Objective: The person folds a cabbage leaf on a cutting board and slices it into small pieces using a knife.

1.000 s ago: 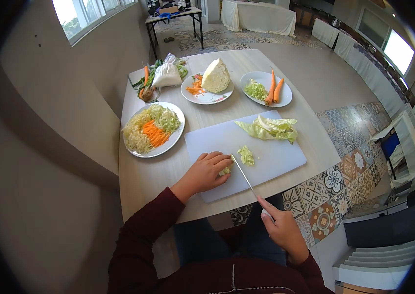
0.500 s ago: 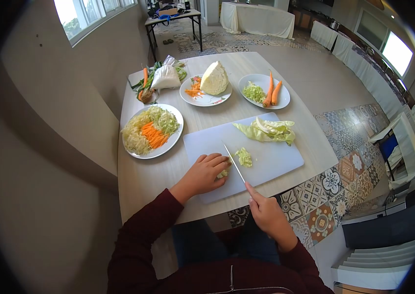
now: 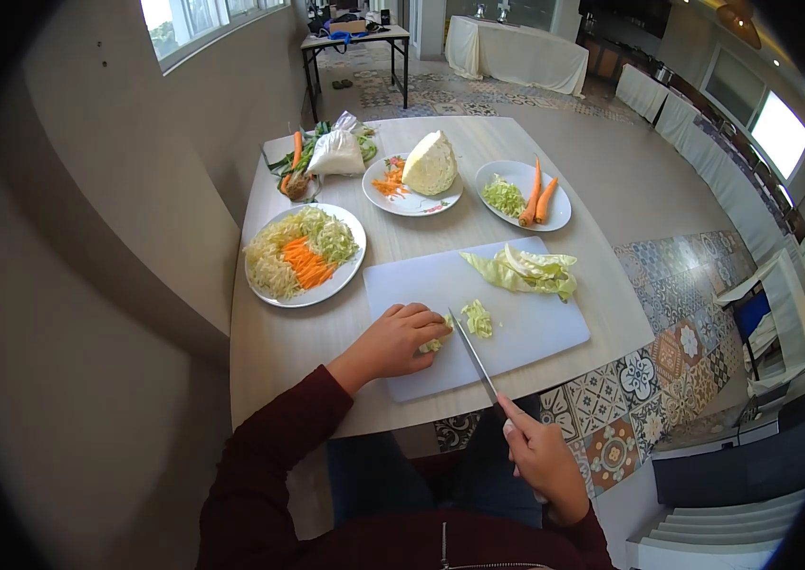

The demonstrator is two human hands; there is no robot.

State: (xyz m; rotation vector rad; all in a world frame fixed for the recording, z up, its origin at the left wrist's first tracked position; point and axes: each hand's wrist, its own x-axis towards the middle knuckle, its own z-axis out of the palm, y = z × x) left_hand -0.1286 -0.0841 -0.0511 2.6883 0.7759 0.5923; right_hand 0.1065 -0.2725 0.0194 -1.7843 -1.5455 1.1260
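My left hand (image 3: 401,344) presses pale green cabbage pieces (image 3: 434,344) onto the white cutting board (image 3: 536,332), its fingers curled together over them. In my right hand (image 3: 543,451) is the handle of a knife (image 3: 477,361), whose blade points away from me just right of my left fingertips. A small pile of cut cabbage (image 3: 478,319) lies right of the blade tip. Larger cabbage leaves (image 3: 526,271) rest on the far right part of the board.
Left of the board stands a plate (image 3: 357,249) of shredded cabbage and carrot. Behind are a plate (image 3: 417,205) with a cabbage wedge, a plate (image 3: 562,211) with two carrots, and a bag of white contents (image 3: 336,154) beside vegetables. A wall runs along the left.
The knife has shifted against the board, its handle first moving left and away from me, then back right and nearer. My left hand stays on the cabbage. The camera view has tilted slightly.
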